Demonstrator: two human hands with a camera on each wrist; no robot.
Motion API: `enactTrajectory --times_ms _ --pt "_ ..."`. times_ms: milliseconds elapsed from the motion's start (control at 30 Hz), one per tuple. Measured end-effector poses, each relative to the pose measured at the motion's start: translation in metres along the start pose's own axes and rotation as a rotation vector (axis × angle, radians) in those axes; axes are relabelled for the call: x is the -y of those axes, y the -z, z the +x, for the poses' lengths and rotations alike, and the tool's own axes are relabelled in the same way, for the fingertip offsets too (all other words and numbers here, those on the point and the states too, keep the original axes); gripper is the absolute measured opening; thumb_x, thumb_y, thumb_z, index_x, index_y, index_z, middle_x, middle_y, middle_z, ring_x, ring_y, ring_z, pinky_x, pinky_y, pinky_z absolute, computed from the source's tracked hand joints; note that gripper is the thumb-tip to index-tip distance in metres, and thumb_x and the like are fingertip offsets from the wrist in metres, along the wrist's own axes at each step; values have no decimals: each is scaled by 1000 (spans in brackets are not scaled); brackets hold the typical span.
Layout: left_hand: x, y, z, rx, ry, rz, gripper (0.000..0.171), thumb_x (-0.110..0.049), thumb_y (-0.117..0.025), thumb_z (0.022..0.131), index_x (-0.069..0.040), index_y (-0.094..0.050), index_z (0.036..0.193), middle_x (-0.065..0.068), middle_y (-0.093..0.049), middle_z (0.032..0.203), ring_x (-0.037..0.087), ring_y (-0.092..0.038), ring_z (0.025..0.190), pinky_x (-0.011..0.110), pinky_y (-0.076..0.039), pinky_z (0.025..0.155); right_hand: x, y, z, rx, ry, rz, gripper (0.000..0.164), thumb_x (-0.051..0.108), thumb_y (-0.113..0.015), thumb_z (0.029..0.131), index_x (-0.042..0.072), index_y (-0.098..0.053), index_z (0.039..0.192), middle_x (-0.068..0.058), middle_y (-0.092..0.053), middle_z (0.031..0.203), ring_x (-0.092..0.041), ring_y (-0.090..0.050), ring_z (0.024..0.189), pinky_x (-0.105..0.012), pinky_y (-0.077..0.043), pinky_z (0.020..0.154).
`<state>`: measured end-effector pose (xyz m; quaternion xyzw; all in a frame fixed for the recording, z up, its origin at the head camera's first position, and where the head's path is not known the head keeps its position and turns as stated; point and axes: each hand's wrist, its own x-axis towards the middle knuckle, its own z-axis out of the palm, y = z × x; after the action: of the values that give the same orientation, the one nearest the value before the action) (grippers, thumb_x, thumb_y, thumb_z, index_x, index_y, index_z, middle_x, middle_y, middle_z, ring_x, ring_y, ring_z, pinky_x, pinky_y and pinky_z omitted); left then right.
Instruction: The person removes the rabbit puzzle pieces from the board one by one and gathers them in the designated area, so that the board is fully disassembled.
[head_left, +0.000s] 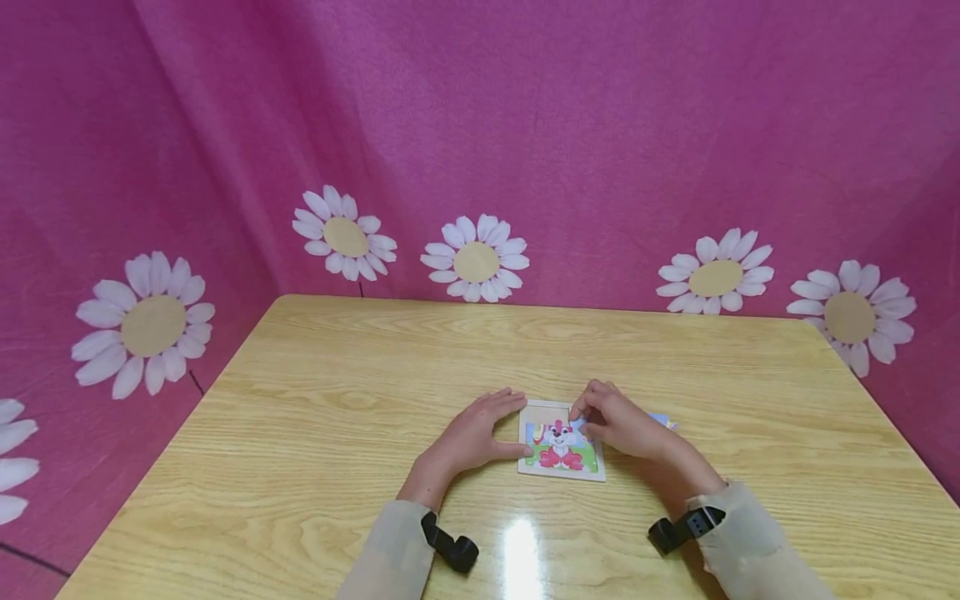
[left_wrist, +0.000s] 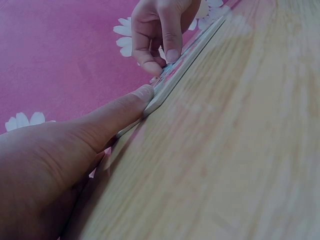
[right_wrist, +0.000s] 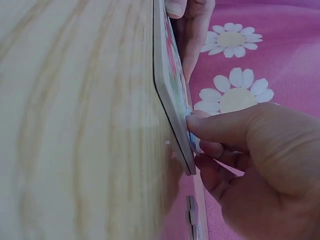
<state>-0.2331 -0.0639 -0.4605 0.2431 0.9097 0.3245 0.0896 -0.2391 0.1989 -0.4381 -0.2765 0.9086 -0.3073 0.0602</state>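
A small jigsaw puzzle in a pale wooden tray (head_left: 561,476) lies on the table, its picture showing a red-and-white cartoon animal on green. The tray's upper left part shows bare wood. My left hand (head_left: 472,435) rests at its left side with fingers extended toward the top corner, and the thumb (left_wrist: 144,93) presses on the lower left rim. Over the upper right part of the tray, my right hand (head_left: 621,423) pinches a light blue puzzle piece (head_left: 578,425) between thumb and fingers. The fingers partly cover that piece.
Loose puzzle material (head_left: 664,420) with blue print lies just right of the tray, partly behind the right hand. The wooden table (head_left: 360,375) stretches around it. A pink cloth (head_left: 570,150) with white daisies hangs behind and to the sides.
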Motion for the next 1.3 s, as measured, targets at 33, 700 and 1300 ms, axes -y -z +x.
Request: enactTrajectory --times_ms 33,700,1300 --pt "0 0 0 1 -1 0 76 -50 -75 82 -21 -47 147 -4 -42 156 19 -28 151 46 -26 123 0 0 0 -2 -2 7 10 1 -66 89 7 -67 97 -3 -53 92 -14 -45 92 -21 -42 77" --pt "1 0 1 11 10 3 77 -50 -75 81 -23 -46 147 -6 -40 157 17 -26 151 46 -25 124 -7 -1 0 -96 -37 60 22 2 -73 85 4 -64 105 -7 -59 98 -15 -51 87 -20 -46 72" --pt "2 -1 1 11 10 9 77 -51 -74 82 -24 -45 148 -7 -39 157 16 -26 151 45 -25 124 -12 0 1 -169 -145 202 14 4 -62 93 7 -71 104 -12 -69 108 -16 -58 94 -16 -49 80"
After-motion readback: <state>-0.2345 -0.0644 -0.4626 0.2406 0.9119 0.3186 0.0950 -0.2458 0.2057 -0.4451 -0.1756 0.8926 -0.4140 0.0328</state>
